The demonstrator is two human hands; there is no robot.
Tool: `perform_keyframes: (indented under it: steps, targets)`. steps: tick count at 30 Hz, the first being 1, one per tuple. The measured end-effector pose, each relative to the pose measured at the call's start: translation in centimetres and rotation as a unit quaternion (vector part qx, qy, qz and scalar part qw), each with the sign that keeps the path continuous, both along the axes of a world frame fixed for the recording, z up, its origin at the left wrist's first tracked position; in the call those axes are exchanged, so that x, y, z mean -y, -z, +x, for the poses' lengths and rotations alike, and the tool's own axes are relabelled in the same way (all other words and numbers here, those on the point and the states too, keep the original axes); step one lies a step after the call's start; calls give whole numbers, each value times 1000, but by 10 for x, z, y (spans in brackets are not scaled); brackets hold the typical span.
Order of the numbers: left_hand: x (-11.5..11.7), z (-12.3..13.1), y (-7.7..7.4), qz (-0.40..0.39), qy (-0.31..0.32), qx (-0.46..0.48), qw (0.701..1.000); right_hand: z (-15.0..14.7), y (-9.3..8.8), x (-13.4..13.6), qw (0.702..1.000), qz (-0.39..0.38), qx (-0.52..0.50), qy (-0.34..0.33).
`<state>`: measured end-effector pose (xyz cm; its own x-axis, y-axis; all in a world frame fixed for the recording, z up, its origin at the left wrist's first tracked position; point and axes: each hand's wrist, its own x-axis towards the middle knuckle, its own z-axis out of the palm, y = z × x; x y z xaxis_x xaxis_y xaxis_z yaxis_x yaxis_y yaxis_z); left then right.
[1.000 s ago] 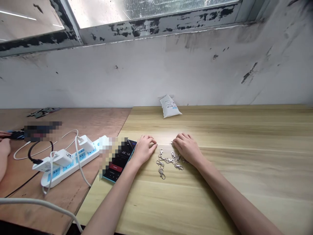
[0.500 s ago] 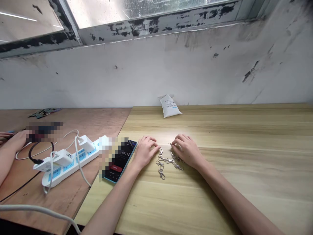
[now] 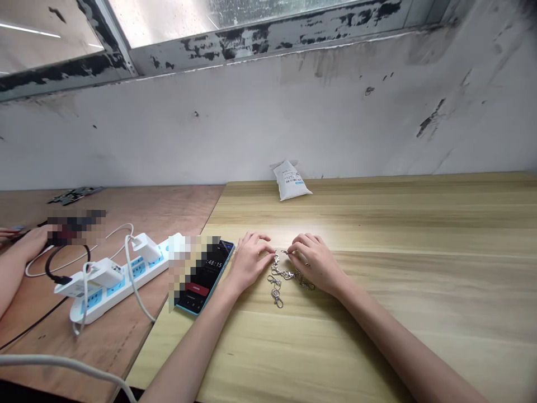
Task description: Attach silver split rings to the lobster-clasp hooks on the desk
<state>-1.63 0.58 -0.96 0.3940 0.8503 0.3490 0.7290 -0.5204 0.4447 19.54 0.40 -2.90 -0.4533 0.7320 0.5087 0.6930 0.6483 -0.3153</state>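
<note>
Several silver swivel clasps lie on the light wooden table, apparently hooked together in a bent chain. At the chain's upper end, the thumb and index finger of my left hand are pinched on a swivel clasp. My right hand pinches a single swivel clasp, its tip pointing left toward my left fingertips. A small gap separates the two hands. Part of the chain's right side is hidden under my right palm.
A phone showing a timer lies left of my left forearm. Farther left are a white power strip with chargers and cables, and another person's arm. A white plastic package rests near the wall.
My right hand has moved a little left, bringing its clasp closer to my left fingertips. It now covers more of the chain's right side. My left hand stays almost still.
</note>
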Motion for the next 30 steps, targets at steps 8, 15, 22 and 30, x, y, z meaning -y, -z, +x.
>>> perform_keyframes:
  steps: [8,15,22,30]
  targets:
    - [4,7,4,8,33,-22,999,3,-1,-1,999,16,49,1]
    - [5,8,5,5,38,-27,999,4,-2,-2,995,38,93,5]
    - [6,10,4,0,12,-22,1000,3,-2,0,998,41,40,-14]
    - [5,10,5,17,17,-29,999,2,-6,3,999,35,0,0]
